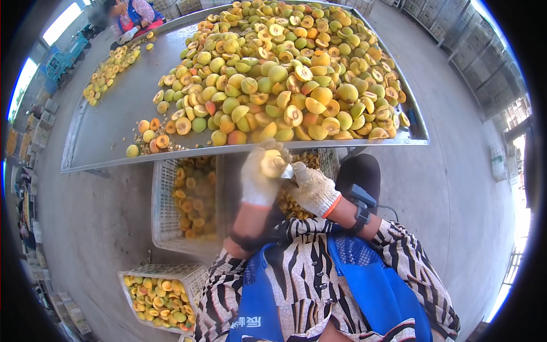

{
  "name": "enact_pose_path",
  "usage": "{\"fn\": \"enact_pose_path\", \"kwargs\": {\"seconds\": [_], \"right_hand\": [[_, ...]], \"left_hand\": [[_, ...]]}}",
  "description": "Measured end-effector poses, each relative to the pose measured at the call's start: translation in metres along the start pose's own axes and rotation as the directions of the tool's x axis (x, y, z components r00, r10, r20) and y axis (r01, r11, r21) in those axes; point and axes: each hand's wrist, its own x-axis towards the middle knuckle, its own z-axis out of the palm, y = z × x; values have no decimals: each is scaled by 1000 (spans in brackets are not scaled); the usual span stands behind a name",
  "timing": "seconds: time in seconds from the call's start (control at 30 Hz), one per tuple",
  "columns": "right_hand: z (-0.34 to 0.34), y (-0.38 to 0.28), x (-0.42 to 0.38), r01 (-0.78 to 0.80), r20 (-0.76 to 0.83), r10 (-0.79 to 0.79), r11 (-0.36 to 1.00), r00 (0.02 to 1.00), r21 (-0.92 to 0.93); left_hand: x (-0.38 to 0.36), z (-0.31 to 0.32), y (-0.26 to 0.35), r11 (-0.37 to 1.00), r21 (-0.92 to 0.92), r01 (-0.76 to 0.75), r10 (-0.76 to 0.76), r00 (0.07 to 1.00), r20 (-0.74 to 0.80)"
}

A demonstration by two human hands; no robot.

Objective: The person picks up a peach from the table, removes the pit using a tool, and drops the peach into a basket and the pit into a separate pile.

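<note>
My left hand (pixel 257 178), in a pale work glove, is closed around a yellow peach half (pixel 272 163) just below the table's near edge. My right hand (pixel 312 188), also gloved and dirty at the fingers, grips a small knife-like metal tool (pixel 288 171). Its shiny tip touches or nearly touches the peach half; its handle is hidden in my fist. Blur softens the left hand and the fruit. Beyond both hands, a large heap of halved peaches (pixel 279 74) covers much of the metal table (pixel 137 119).
Under the table edge stands a white crate (pixel 165 199) of peach halves. Beneath my hands is a container of fruit pieces (pixel 292 206). Another full crate (pixel 196 279) sits on the floor at lower left. A co-worker (pixel 134 20) works at the table's far left beside a smaller pile (pixel 111 71).
</note>
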Motion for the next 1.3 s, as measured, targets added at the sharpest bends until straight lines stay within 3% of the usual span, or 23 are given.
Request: {"fn": "enact_pose_path", "kwargs": {"seconds": [0.13, 0.23, 0.33, 0.5, 0.6, 0.7, 0.83, 0.93, 1.03, 1.2, 1.3], "right_hand": [[18, 11, -8, 14, -33, -12, 999, 999, 44], [24, 14, -13, 49, -41, -46, 997, 998, 62], [30, 20, -16, 67, -69, -62, 995, 996, 76], [19, 22, -16, 75, -46, -74, 997, 996, 22], [31, 30, -16, 68, -91, -59, 992, 994, 104], [18, 24, -18, 6, -21, -4, 993, 1000, 114], [9, 30, -14, 38, 25, -38, 999, 999, 9], [29, 37, -7, 34, -98, -24, 994, 995, 99], [39, 30, -6, -16, -113, 49, 962, 992, 273], [8, 29, 0, -7, 47, 0, 987, 999, 160], [-27, 7, -7, -356, 492, 49, 753, 869, 554]], "left_hand": [[-3, 1, -9, 996, 74, -47, 51, 997, -50], [-6, 7, -16, 915, 374, -149, 192, 978, -82], [-11, 18, -21, 958, 250, -144, 185, 971, -151], [-15, 20, -24, 926, 348, -147, 201, 972, -123], [-15, 20, -29, 908, 371, -193, 247, 964, -102], [-12, 16, -35, 896, 376, -238, 289, 954, -83], [-16, 26, -34, 864, 456, -213, 289, 952, -101], [-11, 23, -36, 854, 437, -283, 329, 944, -32], [-6, 25, -35, 836, 467, -286, 338, 941, -28], [0, 27, -29, 847, 486, -217, 265, 964, -31], [-3, 27, -26, 842, 514, -165, 208, 978, -26]]}}
